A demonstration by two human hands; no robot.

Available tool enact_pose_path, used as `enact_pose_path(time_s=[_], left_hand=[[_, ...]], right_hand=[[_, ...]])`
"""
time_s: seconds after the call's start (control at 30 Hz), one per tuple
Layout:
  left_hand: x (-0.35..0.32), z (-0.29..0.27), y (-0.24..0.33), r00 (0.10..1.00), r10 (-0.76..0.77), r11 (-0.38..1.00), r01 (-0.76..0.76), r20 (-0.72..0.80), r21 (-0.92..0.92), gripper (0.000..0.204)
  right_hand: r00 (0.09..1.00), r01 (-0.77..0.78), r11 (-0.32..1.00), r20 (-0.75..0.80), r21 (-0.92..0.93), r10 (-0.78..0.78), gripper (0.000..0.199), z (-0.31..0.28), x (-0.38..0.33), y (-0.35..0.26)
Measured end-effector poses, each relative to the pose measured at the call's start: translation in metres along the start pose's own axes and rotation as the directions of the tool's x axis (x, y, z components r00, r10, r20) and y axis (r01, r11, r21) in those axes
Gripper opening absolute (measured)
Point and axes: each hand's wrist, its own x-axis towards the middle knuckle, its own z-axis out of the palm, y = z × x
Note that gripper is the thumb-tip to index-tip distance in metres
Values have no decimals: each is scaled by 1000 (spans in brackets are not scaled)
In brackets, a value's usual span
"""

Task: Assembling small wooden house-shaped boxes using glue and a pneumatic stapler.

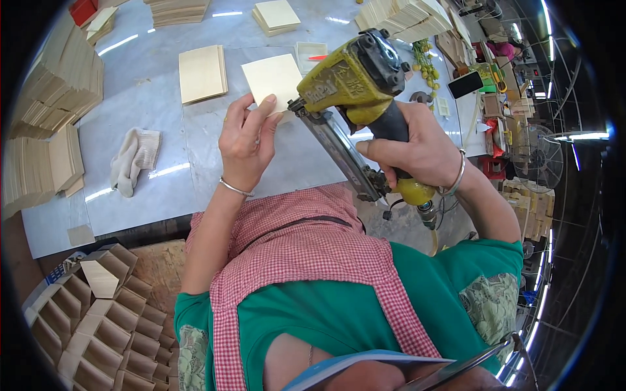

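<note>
The pale rectangular wooden panel (274, 75) was found at the front of the left grip (250, 138), slightly to its right and away from the wearer, above the grey surface (163, 111). The left grip was narrow, pinching the panel by its near edge with the index finger along the upper face and the thumb close by the near right corner. The right grip (422, 144) was closed around the black handle of a yellow-green pneumatic nailer (349, 77). The governing relation was that between nailer nose (297, 106) and panel: the nose pointed leftward and overlapped the panel's near right corner in this view, just beside the left fingertips. Whether nose and wood were touching could not be determined. The nailer's magazine (342, 153) ran obliquely from the nose toward the wearer and to the right, its rear end below the right grip. The panel's longer side could not be established, as the tool hid part of it. Of the two, the left grip was nearer the panel; the right stood apart, beyond the tool body. A stack of similar panels (201, 75) lay to the left, and a translucent plastic tray (312, 51) just behind.
</note>
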Motion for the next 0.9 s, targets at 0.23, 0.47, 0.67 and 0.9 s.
enact_pose_path(time_s=[0.23, 0.47, 0.67, 0.9], left_hand=[[-2, -4, -2, 1000, -13, 1000, 13, 18, -2, 30], [-8, -10, 0, 999, -21, 1000, 21, 24, 3, 33], [-5, -9, 1, 1000, 22, 999, -22, -4, 30, 34], [-2, -15, 3, 1000, -5, 1000, 5, 29, 9, 36]], right_hand=[[1000, 3, 999, -11, 33, -2, 24, 3, 1, 3], [1000, 10, 999, -5, -50, -11, 23, 6, -4, 3], [999, 34, 999, 4, -29, -34, 22, 13, -4, -4], [1000, 24, 998, 16, -61, -23, 21, 17, -1, -7]])
